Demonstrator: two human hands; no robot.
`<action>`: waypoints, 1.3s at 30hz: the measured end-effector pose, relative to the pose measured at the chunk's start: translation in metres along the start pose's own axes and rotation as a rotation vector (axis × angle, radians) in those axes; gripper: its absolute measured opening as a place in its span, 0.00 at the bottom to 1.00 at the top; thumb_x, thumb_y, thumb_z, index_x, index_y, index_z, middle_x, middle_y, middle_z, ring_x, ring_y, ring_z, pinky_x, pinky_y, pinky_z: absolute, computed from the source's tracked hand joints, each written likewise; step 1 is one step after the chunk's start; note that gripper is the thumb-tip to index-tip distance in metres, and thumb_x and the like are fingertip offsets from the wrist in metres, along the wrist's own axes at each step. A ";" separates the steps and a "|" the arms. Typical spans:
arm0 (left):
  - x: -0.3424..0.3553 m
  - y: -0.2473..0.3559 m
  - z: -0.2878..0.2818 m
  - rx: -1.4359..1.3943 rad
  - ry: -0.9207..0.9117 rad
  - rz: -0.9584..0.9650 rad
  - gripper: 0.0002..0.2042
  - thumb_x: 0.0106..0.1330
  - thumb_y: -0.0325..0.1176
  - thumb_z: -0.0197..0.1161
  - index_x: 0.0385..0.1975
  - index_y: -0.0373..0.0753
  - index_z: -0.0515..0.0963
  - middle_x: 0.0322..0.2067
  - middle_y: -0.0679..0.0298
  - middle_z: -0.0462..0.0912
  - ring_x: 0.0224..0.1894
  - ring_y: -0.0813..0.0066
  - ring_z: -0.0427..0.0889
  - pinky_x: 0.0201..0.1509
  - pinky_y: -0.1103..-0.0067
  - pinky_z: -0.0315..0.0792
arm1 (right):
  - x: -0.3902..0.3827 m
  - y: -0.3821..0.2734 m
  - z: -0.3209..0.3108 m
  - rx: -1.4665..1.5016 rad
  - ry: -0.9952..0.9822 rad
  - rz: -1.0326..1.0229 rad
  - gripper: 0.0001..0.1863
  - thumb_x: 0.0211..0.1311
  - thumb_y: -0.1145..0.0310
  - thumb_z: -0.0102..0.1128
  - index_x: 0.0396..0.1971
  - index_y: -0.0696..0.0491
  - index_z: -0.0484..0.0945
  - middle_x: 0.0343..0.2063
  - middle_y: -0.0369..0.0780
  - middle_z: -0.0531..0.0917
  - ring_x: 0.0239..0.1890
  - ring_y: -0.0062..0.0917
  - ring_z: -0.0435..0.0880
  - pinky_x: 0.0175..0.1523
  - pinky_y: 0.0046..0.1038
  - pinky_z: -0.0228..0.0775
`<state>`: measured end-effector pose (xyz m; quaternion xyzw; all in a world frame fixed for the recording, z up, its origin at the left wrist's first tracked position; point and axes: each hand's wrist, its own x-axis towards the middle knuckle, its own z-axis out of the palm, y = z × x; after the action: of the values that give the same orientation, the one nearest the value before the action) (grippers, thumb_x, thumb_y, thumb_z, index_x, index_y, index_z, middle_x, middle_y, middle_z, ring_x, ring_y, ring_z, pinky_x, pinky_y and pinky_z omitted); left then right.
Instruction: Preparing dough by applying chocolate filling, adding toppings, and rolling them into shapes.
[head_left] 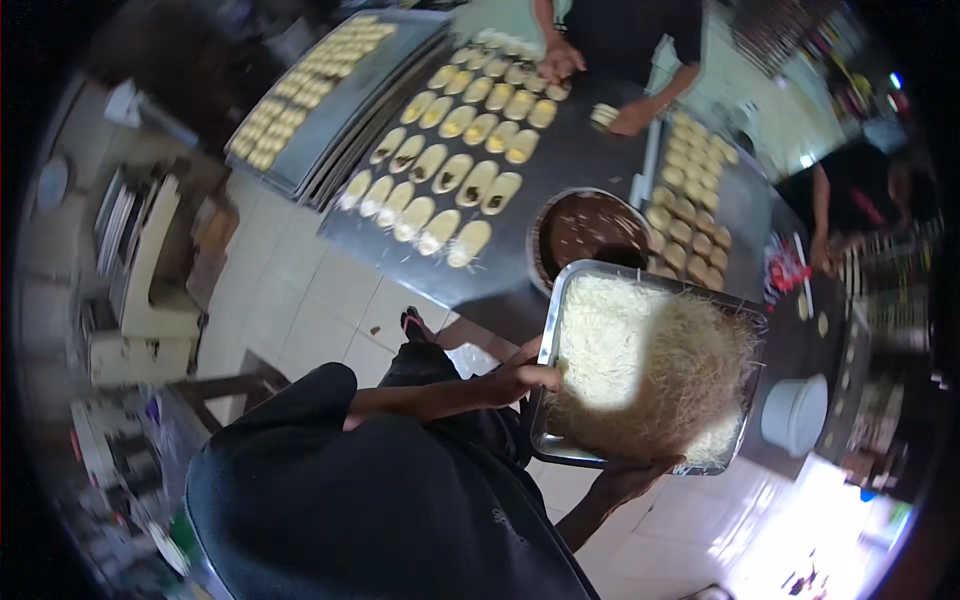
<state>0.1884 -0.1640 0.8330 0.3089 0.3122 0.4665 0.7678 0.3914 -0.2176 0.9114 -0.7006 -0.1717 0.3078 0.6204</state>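
Note:
I hold a rectangular metal tray [552,330] heaped with pale shredded strands. My left hand [520,378] grips its near left rim, thumb over the edge. My right hand [632,478] supports the tray from underneath at its near corner. The tray hangs at the edge of a dark table [580,165], just in front of a round bowl of brown filling [588,232]. Oval pieces of pale dough [455,175] lie in rows on the table, some topped with brown filling.
Across the table a person's hands [560,60] work on dough pieces. Another person [860,205] stands at the right. Trays of dough pieces [300,90] sit at the left, more rounds [690,215] at the right. A white tub [795,412] stands on the table's right end.

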 end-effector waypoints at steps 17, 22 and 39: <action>-0.214 0.073 -0.250 0.018 0.517 0.044 0.14 0.52 0.22 0.53 0.39 0.32 0.76 0.36 0.57 0.80 0.34 0.70 0.77 0.42 0.79 0.71 | -0.227 0.142 0.123 0.391 -0.507 0.537 0.13 0.65 0.69 0.52 0.48 0.53 0.74 0.40 0.37 0.78 0.42 0.23 0.74 0.49 0.23 0.64; -0.230 0.046 -0.291 0.188 0.326 -0.145 0.08 0.60 0.27 0.51 0.33 0.35 0.78 0.35 0.62 0.79 0.33 0.69 0.75 0.42 0.79 0.69 | -0.288 0.174 0.080 0.556 -0.205 0.582 0.25 0.59 0.77 0.51 0.58 0.54 0.66 0.49 0.41 0.75 0.46 0.28 0.74 0.54 0.25 0.64; -0.114 -0.178 -0.216 0.622 -0.473 -1.030 0.19 0.62 0.24 0.60 0.53 0.38 0.71 0.44 0.60 0.80 0.45 0.67 0.80 0.49 0.75 0.73 | -0.264 0.398 -0.134 0.579 0.388 0.489 0.23 0.57 0.79 0.55 0.54 0.54 0.69 0.40 0.39 0.80 0.38 0.23 0.76 0.48 0.21 0.68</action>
<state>0.0732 -0.2944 0.5858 0.4219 0.3633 -0.1548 0.8161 0.2231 -0.5525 0.5867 -0.5623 0.2129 0.3440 0.7212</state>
